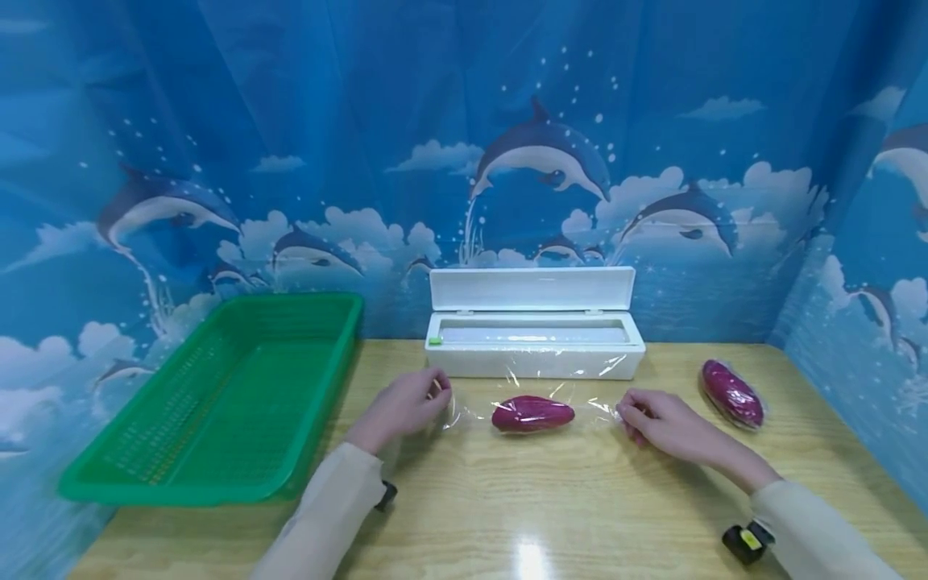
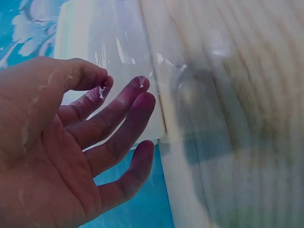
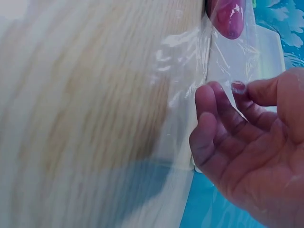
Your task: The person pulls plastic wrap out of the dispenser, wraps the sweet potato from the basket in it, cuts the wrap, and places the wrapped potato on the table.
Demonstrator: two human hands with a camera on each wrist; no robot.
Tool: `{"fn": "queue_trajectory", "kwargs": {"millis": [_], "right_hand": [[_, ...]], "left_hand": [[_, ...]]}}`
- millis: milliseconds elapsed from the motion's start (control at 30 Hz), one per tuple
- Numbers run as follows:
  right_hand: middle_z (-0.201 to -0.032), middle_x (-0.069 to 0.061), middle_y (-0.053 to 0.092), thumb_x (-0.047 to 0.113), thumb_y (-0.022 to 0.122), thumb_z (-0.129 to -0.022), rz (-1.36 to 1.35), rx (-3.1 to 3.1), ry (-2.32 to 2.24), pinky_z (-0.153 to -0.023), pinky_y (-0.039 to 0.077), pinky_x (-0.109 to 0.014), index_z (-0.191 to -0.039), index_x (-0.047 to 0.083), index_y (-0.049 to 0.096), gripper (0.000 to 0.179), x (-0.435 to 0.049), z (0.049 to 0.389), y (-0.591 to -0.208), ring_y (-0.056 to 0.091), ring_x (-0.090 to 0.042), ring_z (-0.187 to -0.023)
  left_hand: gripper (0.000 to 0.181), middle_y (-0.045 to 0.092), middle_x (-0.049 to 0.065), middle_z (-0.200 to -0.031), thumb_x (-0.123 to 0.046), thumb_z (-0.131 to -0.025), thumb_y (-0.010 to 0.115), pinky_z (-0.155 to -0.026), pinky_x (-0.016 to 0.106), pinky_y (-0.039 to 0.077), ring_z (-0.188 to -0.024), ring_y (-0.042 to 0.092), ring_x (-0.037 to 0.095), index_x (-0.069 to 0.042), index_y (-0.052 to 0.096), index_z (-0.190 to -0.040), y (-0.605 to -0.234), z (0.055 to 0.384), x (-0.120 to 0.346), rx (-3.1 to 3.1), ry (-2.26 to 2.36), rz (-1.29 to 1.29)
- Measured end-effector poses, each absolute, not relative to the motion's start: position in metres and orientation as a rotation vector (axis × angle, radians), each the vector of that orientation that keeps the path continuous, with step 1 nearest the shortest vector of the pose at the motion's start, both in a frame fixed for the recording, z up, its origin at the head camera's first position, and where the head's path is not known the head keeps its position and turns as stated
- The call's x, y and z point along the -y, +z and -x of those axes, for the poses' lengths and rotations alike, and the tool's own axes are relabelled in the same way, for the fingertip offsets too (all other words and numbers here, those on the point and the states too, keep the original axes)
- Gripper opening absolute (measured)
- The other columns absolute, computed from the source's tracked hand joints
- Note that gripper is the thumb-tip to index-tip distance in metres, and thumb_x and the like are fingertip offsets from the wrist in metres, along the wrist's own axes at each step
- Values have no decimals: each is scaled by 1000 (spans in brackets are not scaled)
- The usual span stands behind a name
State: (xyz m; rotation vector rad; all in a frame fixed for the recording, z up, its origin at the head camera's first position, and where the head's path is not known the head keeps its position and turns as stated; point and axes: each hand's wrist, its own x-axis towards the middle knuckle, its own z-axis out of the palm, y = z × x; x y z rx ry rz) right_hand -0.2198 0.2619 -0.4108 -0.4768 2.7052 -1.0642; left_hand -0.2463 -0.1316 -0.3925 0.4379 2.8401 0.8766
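A reddish-purple sweet potato (image 1: 532, 413) lies on a sheet of cling film (image 3: 183, 52), in front of the white dispenser box (image 1: 536, 364). At the film's left end, my left hand (image 1: 402, 409) pinches it between thumb and index finger; the other fingers are spread in the left wrist view. My right hand (image 1: 670, 427) pinches the film's right end the same way, its other fingers loosely bent. The clear sheet stretches between both hands, shiny and creased near the right fingertips. In the right wrist view the sweet potato's tip shows at the top.
The dispenser's lid (image 1: 532, 288) is raised, with a film roll inside. A second sweet potato (image 1: 732, 393), wrapped in film, lies on the wooden table (image 1: 464, 524) beyond my right hand. On the left stands a green plastic basket (image 1: 170, 493). A dolphin-print curtain (image 1: 406, 97) hangs behind.
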Motion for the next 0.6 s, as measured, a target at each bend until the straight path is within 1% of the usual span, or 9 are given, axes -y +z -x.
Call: {"fn": "queue_trajectory", "kwargs": {"millis": [67, 167, 267, 333, 433, 533, 600], "right_hand": [[-72, -2, 60, 24, 48, -109, 477, -2738, -1044, -58, 44, -25, -89, 7, 61, 29, -260, 223, -411, 52, -9, -62], [-72, -1, 60, 23, 48, -109, 463, -2766, -1015, -58, 44, -24, -88, 8, 61, 28, -259, 225, -412, 53, -8, -61], [-74, -1, 61, 23, 48, -108, 457, -2771, -1003, -58, 45, -24, -88, 9, 61, 28, -258, 226, -413, 54, -8, -63], [-74, -1, 61, 23, 49, -108, 464, -2771, -998, -58, 45, -24, -88, 9, 61, 27, -257, 226, -415, 54, -8, -63], [-73, 0, 61, 22, 50, -107, 464, -2772, -984, -57, 44, -24, -88, 9, 61, 26, -258, 226, -415, 52, -8, -62], [-72, 1, 60, 22, 49, -107, 464, -2793, -955, -55, 43, -24, -88, 10, 61, 25, -258, 228, -415, 51, -8, -61], [-72, 1, 60, 22, 49, -107, 461, -2801, -945, -55, 43, -24, -89, 11, 61, 25, -258, 228, -414, 51, -8, -60]], "left_hand": [[8, 69, 1, -94, -20, -99, 62, -69, 28, 54, -78, 61, 13, -14, 65, -105, -394, 252, 130, -2865, 802, -450], [6, 67, 0, -92, -18, -98, 63, -68, 29, 51, -77, 59, 14, -15, 65, -103, -395, 258, 128, -2898, 715, -460], [4, 67, -1, -89, -15, -96, 64, -68, 29, 50, -75, 58, 13, -15, 65, -100, -393, 259, 128, -2964, 661, -488], [5, 68, -3, -90, -16, -96, 64, -68, 28, 51, -76, 58, 11, -15, 66, -101, -390, 256, 125, -3023, 653, -536], [8, 70, -4, -94, -20, -98, 65, -72, 26, 55, -81, 63, 9, -16, 68, -105, -382, 244, 114, -3071, 710, -688], [13, 72, -4, -99, -23, -98, 67, -78, 21, 57, -88, 68, 8, -16, 68, -109, -375, 226, 96, -3077, 769, -949], [16, 73, -4, -101, -23, -97, 70, -78, 16, 55, -89, 68, 7, -16, 69, -111, -373, 214, 84, -3047, 740, -1107]]}}
